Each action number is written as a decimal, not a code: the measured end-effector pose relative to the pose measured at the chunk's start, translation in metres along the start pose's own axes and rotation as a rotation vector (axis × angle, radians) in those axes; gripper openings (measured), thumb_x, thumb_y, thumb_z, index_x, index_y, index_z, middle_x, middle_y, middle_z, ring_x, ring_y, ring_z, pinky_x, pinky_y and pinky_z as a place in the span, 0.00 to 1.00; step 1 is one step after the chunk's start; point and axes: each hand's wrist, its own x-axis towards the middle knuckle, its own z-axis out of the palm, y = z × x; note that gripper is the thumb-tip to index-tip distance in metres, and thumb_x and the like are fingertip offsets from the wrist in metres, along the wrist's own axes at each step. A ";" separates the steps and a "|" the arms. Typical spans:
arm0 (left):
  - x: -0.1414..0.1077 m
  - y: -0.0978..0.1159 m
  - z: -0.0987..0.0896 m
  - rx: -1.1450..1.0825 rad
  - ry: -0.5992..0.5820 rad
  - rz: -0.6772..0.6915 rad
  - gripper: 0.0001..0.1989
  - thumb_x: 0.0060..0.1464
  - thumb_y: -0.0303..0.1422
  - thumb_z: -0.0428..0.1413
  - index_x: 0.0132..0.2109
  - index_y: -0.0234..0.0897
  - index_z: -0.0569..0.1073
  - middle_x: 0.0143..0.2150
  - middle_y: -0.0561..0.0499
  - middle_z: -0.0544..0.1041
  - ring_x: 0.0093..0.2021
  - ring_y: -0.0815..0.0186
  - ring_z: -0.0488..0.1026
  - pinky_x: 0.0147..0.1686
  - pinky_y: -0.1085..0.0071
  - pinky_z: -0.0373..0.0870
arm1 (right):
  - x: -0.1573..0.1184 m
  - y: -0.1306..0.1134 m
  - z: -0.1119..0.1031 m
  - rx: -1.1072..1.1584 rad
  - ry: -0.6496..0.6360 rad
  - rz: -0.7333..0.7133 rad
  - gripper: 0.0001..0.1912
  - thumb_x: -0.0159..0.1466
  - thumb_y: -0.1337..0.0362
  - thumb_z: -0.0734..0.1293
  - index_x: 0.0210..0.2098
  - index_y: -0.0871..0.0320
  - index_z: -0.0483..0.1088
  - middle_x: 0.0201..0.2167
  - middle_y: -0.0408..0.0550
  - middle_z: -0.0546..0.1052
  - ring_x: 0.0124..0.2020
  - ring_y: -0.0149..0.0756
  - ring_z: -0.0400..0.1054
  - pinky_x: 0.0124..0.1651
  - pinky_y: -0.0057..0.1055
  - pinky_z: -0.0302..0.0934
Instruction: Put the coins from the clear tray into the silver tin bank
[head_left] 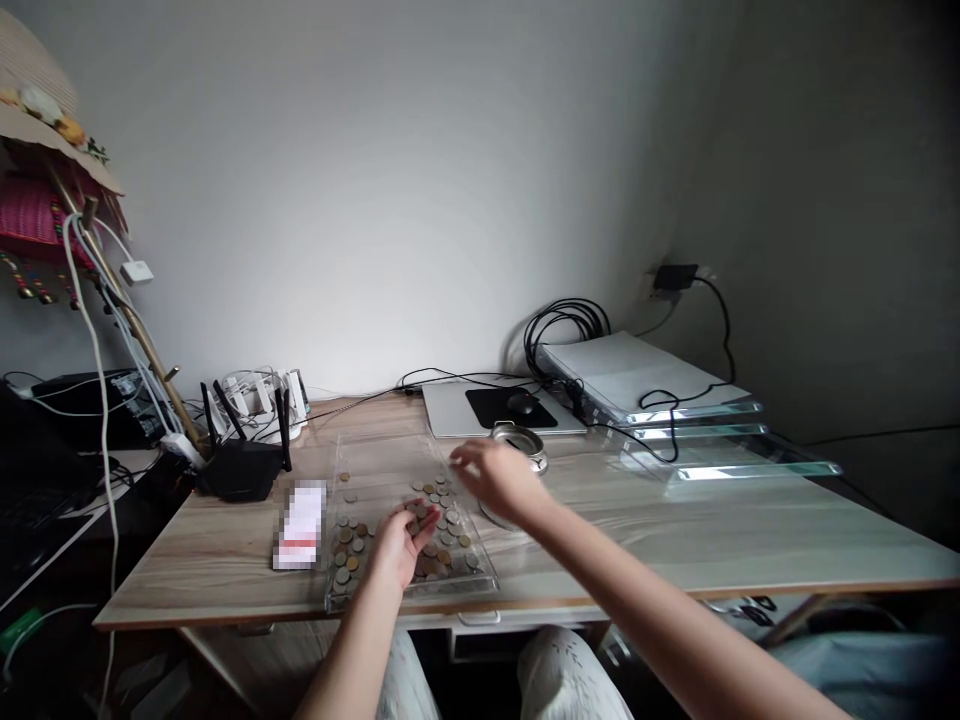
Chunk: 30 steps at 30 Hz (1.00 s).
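Observation:
A clear shallow tray (375,452) lies on the desk with many loose coins (343,575) spread over it, silver and brass-coloured. My left hand (401,545) is low over the tray, palm turned up, with several coins resting in the cupped palm and fingers. Right of it, my right hand (504,482) is raised above the tray's right edge, fingers bent together and pointing left; what its fingertips hold, if anything, is too small to make out. Behind that hand stands a round clear jar (536,458) with a metal clasp rim, its body partly hidden by the hand and forearm.
On the wooden desk (720,545), a black router (240,470) and a phone (300,525) are left of the tray. At the back lie a silver laptop (448,410), a mouse pad (495,408) and a mouse (522,402). A clear tiered rack (750,470) and cables stand right.

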 end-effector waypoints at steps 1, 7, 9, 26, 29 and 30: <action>0.001 0.000 0.000 -0.019 0.000 0.004 0.08 0.45 0.19 0.47 0.32 0.27 0.69 0.29 0.43 0.74 0.30 0.67 0.73 0.30 0.74 0.69 | -0.004 -0.012 0.010 0.030 -0.074 -0.079 0.12 0.58 0.61 0.57 0.33 0.55 0.70 0.33 0.46 0.71 0.34 0.31 0.64 0.31 0.24 0.53; 0.002 0.000 0.002 -0.090 0.073 0.036 0.08 0.46 0.18 0.47 0.25 0.30 0.67 0.23 0.50 0.70 0.21 0.75 0.67 0.21 0.79 0.66 | -0.012 -0.042 0.054 0.086 -0.261 -0.158 0.09 0.56 0.63 0.59 0.33 0.55 0.70 0.32 0.47 0.70 0.36 0.34 0.63 0.32 0.25 0.54; 0.001 0.000 0.003 -0.083 0.088 0.023 0.08 0.46 0.18 0.46 0.27 0.29 0.68 0.24 0.49 0.71 0.22 0.74 0.68 0.23 0.77 0.68 | -0.012 -0.040 0.058 0.097 -0.258 -0.131 0.09 0.56 0.64 0.59 0.33 0.55 0.70 0.32 0.46 0.70 0.35 0.33 0.64 0.32 0.24 0.53; -0.005 0.002 0.003 0.203 -0.024 -0.026 0.03 0.45 0.27 0.53 0.30 0.31 0.66 0.26 0.45 0.74 0.18 0.75 0.67 0.13 0.83 0.54 | 0.021 0.077 -0.032 -0.006 -0.044 0.391 0.12 0.51 0.57 0.60 0.25 0.56 0.72 0.24 0.47 0.73 0.26 0.33 0.65 0.24 0.25 0.51; -0.004 0.002 0.002 0.265 -0.086 -0.001 0.07 0.42 0.30 0.56 0.29 0.31 0.67 0.20 0.53 0.69 0.12 0.81 0.56 0.10 0.83 0.42 | 0.021 0.073 -0.026 -0.125 -0.066 0.439 0.11 0.50 0.59 0.60 0.25 0.54 0.73 0.26 0.48 0.73 0.27 0.35 0.66 0.23 0.25 0.50; -0.004 0.001 0.002 0.269 -0.105 0.001 0.08 0.40 0.31 0.57 0.28 0.31 0.67 0.19 0.55 0.67 0.11 0.82 0.53 0.10 0.83 0.39 | 0.020 0.070 -0.025 -0.151 -0.070 0.447 0.11 0.50 0.59 0.60 0.25 0.54 0.73 0.26 0.48 0.73 0.27 0.35 0.66 0.23 0.26 0.50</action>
